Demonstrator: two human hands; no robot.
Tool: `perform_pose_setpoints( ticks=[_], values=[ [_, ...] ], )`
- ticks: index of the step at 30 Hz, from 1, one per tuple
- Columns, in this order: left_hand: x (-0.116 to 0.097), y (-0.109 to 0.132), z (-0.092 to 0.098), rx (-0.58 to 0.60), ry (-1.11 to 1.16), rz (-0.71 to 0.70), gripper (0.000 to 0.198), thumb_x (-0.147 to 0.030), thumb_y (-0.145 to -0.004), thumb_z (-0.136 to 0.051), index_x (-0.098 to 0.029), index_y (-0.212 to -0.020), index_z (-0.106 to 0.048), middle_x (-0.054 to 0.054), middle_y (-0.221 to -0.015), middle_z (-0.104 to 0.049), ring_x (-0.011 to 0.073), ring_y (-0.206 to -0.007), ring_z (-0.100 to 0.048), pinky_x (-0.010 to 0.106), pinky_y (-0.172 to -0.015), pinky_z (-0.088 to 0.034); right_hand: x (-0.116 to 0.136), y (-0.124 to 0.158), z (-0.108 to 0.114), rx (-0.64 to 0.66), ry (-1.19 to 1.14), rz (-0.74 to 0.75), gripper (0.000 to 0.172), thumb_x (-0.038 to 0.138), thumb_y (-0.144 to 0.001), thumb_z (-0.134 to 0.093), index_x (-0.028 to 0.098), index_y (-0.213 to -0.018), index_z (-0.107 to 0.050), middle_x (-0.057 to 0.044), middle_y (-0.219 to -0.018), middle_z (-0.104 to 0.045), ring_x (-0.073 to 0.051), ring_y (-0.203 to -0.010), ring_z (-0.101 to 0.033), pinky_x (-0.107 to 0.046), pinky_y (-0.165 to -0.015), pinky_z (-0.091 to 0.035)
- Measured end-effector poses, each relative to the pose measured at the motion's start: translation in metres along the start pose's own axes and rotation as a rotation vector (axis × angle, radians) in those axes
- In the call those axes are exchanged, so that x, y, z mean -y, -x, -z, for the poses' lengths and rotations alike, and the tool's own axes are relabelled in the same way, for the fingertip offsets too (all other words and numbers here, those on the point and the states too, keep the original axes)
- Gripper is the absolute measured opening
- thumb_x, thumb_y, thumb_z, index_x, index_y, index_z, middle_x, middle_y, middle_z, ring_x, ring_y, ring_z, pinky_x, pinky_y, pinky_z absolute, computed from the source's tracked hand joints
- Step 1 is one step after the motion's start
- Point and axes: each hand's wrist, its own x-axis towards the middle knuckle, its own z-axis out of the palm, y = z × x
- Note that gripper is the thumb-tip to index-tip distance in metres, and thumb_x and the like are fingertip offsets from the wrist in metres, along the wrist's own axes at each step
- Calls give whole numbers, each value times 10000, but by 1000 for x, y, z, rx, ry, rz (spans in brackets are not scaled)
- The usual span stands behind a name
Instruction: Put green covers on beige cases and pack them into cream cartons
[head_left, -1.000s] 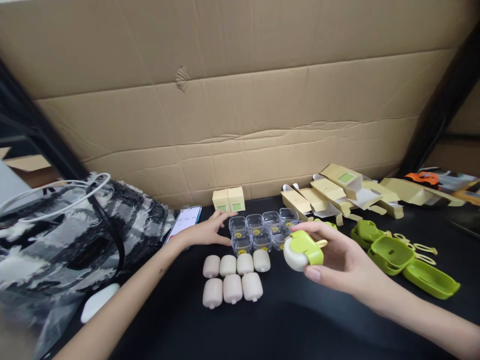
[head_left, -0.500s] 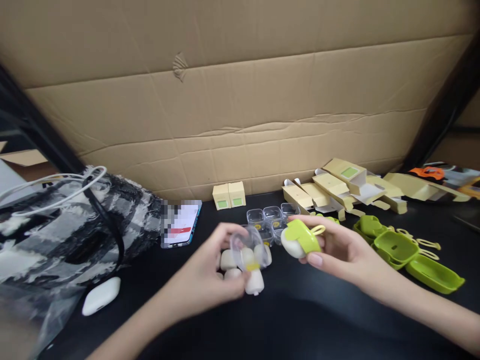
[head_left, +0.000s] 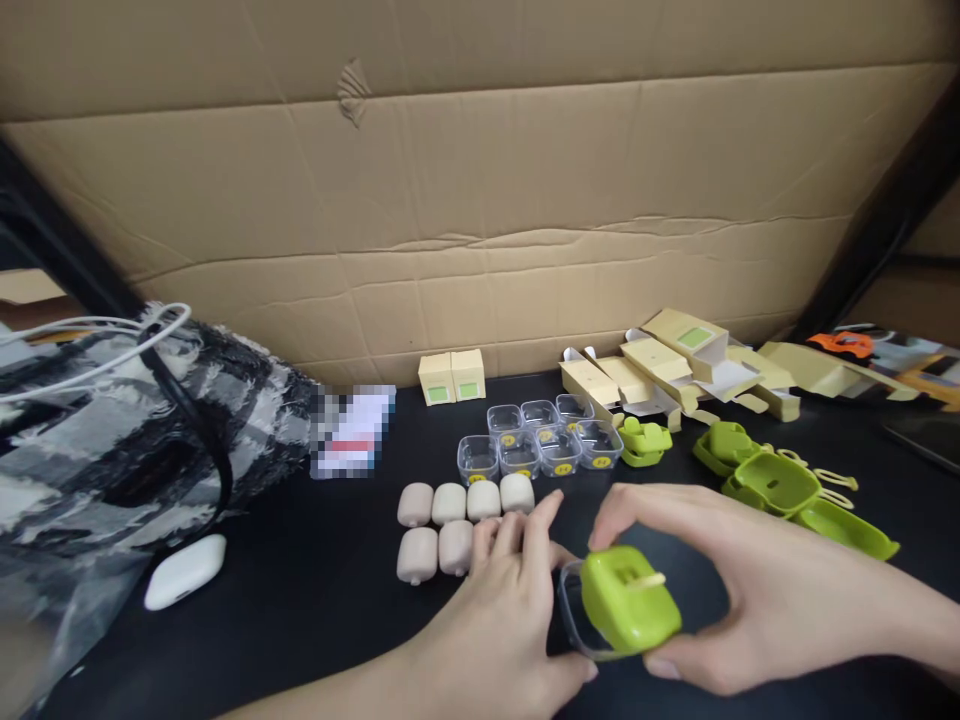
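Observation:
My right hand grips a lime-green capped piece low in the middle, fingers pinched around it. A clear plastic cup sits against its left side, and my left hand holds that cup with curled fingers. Just beyond my left hand lie several beige rounded blocks in two rows. Behind them stand several clear small cups with yellow stickers.
Green shells and flattened tan cartons lie at the right. Two small tan boxes stand by the cardboard wall. A phone, a white earbud case and a patterned bag are at the left.
Both hands dropped nearer to me. The clear cup in my left hand came up against the green piece in my right. The camera tilted down a little.

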Motion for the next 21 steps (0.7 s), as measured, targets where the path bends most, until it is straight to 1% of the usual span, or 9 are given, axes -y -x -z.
perform_pose_setpoints(
  ticks=[5, 7, 10, 13, 16, 19, 21],
  values=[
    [2, -1, 1, -14, -89, -7, 1132, -322, -678, -778, -104, -1497, -28, 228, -1398, -488, 402, -1279, -389, 677, -1048, -215, 2, -5, -11, 60, 44, -46, 425, 157, -602, -744, 260, -989, -604, 52, -961, -676, -152, -883, -640, -248, -805, -474],
    [1, -1, 2, -9, -100, 1, 1151, -335, -684, -779, -127, -1500, 5, 220, -1381, -508, 393, -1263, -405, 668, -1044, -225, 1, -5, -14, 85, 71, -58, 440, 161, -601, -759, 255, -1002, -603, 45, -971, -677, -165, -893, -641, -268, -820, -471],
    [-1, -1, 4, 4, -112, 13, 1155, -353, -697, -772, -114, -1498, 25, 220, -1351, -536, 378, -1246, -413, 636, -1051, -237, 0, -6, -17, 111, 126, -56, 435, 181, -620, -793, 249, -1006, -605, 32, -983, -671, -181, -900, -640, -288, -813, -477],
    [1, -1, 5, -5, -152, 1, 1146, -359, -702, -772, -118, -1499, 14, 214, -1334, -555, 369, -1243, -414, 617, -1054, -242, -3, -7, -19, 112, 211, 4, 426, 279, -665, -817, 248, -1035, -609, 11, -975, -658, -205, -900, -635, -322, -797, -487],
    [5, -1, 3, -39, -174, -38, 1144, -342, -726, -758, -145, -1495, 65, 180, -1322, -579, 350, -1242, -414, 602, -1059, -238, -7, -8, -21, 124, 280, 56, 454, 384, -717, -784, 259, -1114, -602, -10, -977, -641, -216, -884, -631, -346, -777, -499],
    [8, -2, 2, -72, -182, -76, 1181, -344, -728, -759, -173, -1483, 133, 181, -1375, -533, 338, -1226, -430, 596, -1046, -256, -9, -8, -21, 148, 310, 80, 444, 380, -746, -760, 255, -1143, -607, -21, -980, -634, -206, -852, -632, -339, -761, -512],
    [10, -3, 0, -91, -198, -98, 1211, -349, -722, -766, -180, -1474, 168, 197, -1375, -525, 346, -1211, -445, 603, -1021, -282, -7, -7, -22, 152, 365, 122, 370, 337, -780, -730, 221, -1117, -629, -32, -928, -641, -208, -813, -634, -337, -727, -520]
  ],
)
